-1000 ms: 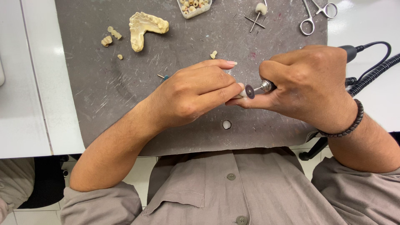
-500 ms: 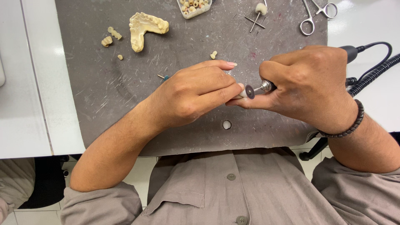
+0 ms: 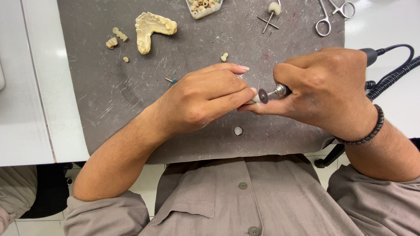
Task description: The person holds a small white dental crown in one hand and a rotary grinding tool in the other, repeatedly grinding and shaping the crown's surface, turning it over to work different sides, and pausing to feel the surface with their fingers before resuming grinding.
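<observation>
Grip: right hand (image 3: 326,89) wrapped tight around a rotary handpiece (image 3: 280,91), only its metal nose showing past the fingers; a small dark cutting disc (image 3: 263,95) sits at the tip. Left hand (image 3: 205,98) has thumb and fingertips pressed together, pinching a small pale piece (image 3: 255,99) that is mostly hidden and too small to make out. The disc stands right at that piece, touching or all but touching; which, cannot be told. Both hands meet above the near middle of the grey work mat (image 3: 131,87).

Right wrist: dark beaded bracelet (image 3: 367,131). Black cables (image 3: 389,74), one smooth and one coiled, run off to the right from behind the right hand.

On the mat, far side:
- pale plaster dental cast (image 3: 151,28), L-shaped, upper left
- small tooth-like fragments (image 3: 114,38) just left of the cast
- one loose pale fragment (image 3: 224,57) near the left hand's fingers
- small bur with a blue-green tip (image 3: 171,81), partly hidden behind the left hand
- clear tray of pale small parts (image 3: 203,6), at the top edge
- mandrel with a white felt tip (image 3: 273,8), lying across a thin metal pin
- metal scissor-handled forceps (image 3: 334,15), top right

Mat has a round hole (image 3: 238,130) near its front edge, below the hands. The mat lies on a white bench (image 3: 35,109). The person wears a grey buttoned shirt (image 3: 245,196)
</observation>
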Tool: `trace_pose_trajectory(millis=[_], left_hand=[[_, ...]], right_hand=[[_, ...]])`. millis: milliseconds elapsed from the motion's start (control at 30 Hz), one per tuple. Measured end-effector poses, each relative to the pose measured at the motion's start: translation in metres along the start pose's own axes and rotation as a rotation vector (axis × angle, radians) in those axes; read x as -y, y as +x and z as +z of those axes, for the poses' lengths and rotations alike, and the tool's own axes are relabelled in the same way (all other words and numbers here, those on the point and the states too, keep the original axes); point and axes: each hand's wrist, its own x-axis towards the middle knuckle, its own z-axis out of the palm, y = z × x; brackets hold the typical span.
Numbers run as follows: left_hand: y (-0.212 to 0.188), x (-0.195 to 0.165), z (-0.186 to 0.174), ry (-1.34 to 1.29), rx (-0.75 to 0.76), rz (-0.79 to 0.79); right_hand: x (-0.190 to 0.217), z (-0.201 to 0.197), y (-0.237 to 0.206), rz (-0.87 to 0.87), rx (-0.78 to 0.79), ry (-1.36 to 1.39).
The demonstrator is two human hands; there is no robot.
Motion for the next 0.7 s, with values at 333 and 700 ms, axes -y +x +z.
trace_pose_trajectory(millis=[333,700], left_hand=[[-0.0008,0.0003,-0.0002,0.001,0.002,-0.003],[-0.0013,0.0007,0.0008,-0.001,-0.002,0.001]], right_hand=[[0.0003,-0.0001,0.0003,-0.018,0.002,-0.012],[0.0005,-0.0017,-0.0005,-0.011,0.003,-0.025]])
